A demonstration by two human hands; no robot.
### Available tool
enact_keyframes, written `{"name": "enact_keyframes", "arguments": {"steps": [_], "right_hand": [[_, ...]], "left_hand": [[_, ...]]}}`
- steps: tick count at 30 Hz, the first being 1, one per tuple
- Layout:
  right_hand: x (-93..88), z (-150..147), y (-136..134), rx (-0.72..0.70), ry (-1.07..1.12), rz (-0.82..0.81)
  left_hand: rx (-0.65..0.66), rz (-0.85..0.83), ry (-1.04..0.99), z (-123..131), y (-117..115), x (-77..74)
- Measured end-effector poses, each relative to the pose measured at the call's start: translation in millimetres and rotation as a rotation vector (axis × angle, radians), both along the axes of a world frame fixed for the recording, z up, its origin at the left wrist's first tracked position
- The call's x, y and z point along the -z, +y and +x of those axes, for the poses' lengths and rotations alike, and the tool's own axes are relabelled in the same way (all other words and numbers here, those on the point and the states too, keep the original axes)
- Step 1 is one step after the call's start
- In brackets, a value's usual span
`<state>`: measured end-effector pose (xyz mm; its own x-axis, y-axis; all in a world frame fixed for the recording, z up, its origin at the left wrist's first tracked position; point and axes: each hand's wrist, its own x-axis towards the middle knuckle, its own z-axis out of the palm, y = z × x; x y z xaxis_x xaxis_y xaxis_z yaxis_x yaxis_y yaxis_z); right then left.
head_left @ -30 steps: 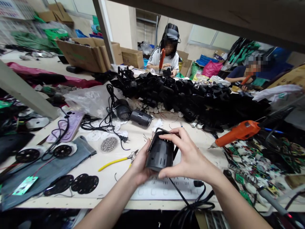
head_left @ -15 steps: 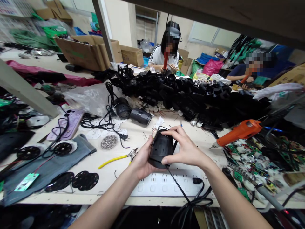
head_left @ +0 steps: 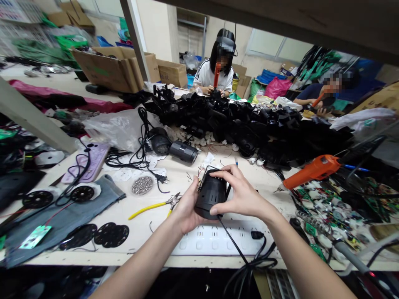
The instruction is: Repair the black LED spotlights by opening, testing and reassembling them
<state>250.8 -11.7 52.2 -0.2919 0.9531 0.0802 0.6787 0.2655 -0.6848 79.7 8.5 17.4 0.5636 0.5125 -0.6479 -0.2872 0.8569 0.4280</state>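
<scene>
Between my two hands is a black cylindrical plastic housing [head_left: 212, 194], slotted on its side, with a thin wire bracket at its upper left. My left hand [head_left: 188, 209] cups it from the left and below. Across its right side, my right hand [head_left: 241, 195] grips with the thumb low and the fingers over the top end. From its lower end a black cable [head_left: 233, 239] runs down to a coiled bundle at the bench edge. Just beneath lies a white power strip [head_left: 215, 247]. Yellow-handled cutters [head_left: 152, 209] rest left of my left hand.
An orange electric screwdriver [head_left: 311, 172] lies to the right, beside a heap of circuit boards [head_left: 321, 207]. Behind are piled black housings [head_left: 224, 116] and another cylinder [head_left: 183, 152]. A dish of screws [head_left: 142, 185] and a purple phone [head_left: 85, 164] sit left. Two people work across the bench.
My right thumb has shifted slightly left on the housing's lower end. Otherwise both hands keep their hold in nearly the same place. The person opposite has lowered their hands a little.
</scene>
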Motion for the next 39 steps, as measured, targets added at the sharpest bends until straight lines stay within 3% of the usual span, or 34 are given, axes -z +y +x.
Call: {"name": "enact_keyframes", "arguments": {"steps": [39], "right_hand": [[4.1, 0.1, -7.5, 0.036, -0.024, -0.021]], "left_hand": [[-0.058, 0.022, -0.028, 2.9, -3.7, -0.1]]}}
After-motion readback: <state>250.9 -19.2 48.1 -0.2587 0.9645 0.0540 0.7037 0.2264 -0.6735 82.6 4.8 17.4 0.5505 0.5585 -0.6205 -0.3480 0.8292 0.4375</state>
